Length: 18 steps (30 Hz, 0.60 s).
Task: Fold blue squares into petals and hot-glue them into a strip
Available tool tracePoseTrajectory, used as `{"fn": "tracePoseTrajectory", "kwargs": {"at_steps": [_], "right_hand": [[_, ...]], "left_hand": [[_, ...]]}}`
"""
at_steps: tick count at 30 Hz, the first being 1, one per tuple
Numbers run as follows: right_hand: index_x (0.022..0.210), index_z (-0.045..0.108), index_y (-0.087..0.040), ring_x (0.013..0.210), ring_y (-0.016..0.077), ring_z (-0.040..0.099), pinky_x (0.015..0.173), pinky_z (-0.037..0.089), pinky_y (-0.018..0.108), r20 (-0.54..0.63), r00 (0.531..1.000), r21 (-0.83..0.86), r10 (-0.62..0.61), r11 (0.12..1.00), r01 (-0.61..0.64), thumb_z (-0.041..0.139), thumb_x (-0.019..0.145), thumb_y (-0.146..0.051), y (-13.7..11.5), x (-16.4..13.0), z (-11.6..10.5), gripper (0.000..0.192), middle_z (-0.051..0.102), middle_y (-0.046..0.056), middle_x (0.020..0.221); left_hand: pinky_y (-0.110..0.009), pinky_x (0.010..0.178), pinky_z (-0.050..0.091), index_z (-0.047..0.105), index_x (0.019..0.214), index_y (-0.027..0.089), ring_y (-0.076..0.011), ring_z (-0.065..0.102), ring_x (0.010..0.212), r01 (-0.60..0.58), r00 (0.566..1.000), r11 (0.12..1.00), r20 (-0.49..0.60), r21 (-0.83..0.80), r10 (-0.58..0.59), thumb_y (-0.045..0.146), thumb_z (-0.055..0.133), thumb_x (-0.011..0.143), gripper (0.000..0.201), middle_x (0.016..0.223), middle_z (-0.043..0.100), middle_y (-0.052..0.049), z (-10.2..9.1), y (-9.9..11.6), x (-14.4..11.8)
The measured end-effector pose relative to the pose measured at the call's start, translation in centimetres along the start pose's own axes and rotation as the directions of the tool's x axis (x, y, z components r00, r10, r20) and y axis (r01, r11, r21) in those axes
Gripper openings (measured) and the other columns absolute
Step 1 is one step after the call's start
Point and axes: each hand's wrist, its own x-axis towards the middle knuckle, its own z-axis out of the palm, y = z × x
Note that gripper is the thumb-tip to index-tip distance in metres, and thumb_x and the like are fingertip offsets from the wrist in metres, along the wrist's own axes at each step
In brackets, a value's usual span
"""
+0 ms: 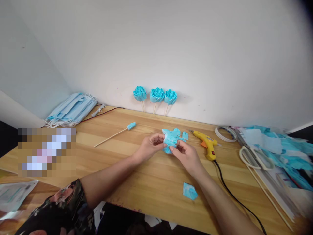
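Both hands meet over the middle of the wooden table [137,182]. My left hand [149,147] and my right hand [186,156] pinch the same bunch of light blue fabric petals [171,138], held just above the tabletop. A small blue petal piece [185,135] lies right behind the bunch. Another folded blue petal [190,191] lies on the table near my right forearm. A wooden stick with a blue fabric tip [114,134] lies to the left of my hands.
Three finished blue fabric roses on sticks [155,96] lean against the wall. A yellow glue gun [207,144] with a black cord lies right of my hands. Scissors [254,156], sticks and blue scraps [281,147] fill the right side. A stack of blue face masks [70,111] sits far left.
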Motion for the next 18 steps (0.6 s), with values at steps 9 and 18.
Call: {"fn": "tracePoseTrajectory", "kwargs": {"at_steps": [9, 18], "right_hand": [[0.073, 0.057, -0.02, 0.064, 0.015, 0.052, 0.062, 0.044, 0.028, -0.076, 0.997, -0.13, -0.022, 0.991, 0.012, 0.058, 0.077, -0.032, -0.84, -0.28, 0.68, 0.013, 0.06, 0.001, 0.069], [0.077, 0.056, -0.021, 0.068, 0.0154, 0.054, 0.063, 0.045, 0.027, 0.026, 0.999, 0.1, 0.028, 0.994, -0.031, 0.059, 0.082, -0.047, -0.41, -0.15, 0.25, 0.026, 0.056, 0.0, 0.072]], "left_hand": [[-0.025, 0.068, 0.047, 0.062, 0.089, 0.012, -0.0116, 0.06, 0.068, 0.031, 1.0, 0.999, -0.001, 0.023, -0.031, 0.031, 0.079, 0.065, 0.035, 0.075, 0.066, -0.003, -0.01, 0.18, 0.15], [-0.028, 0.073, 0.048, 0.061, 0.107, 0.014, -0.0129, 0.06, 0.073, 0.005, 0.996, 0.999, -0.088, 0.037, -0.001, 0.029, 0.077, 0.067, 0.045, 0.08, 0.065, -0.002, -0.05, -0.09, -0.02]]}}
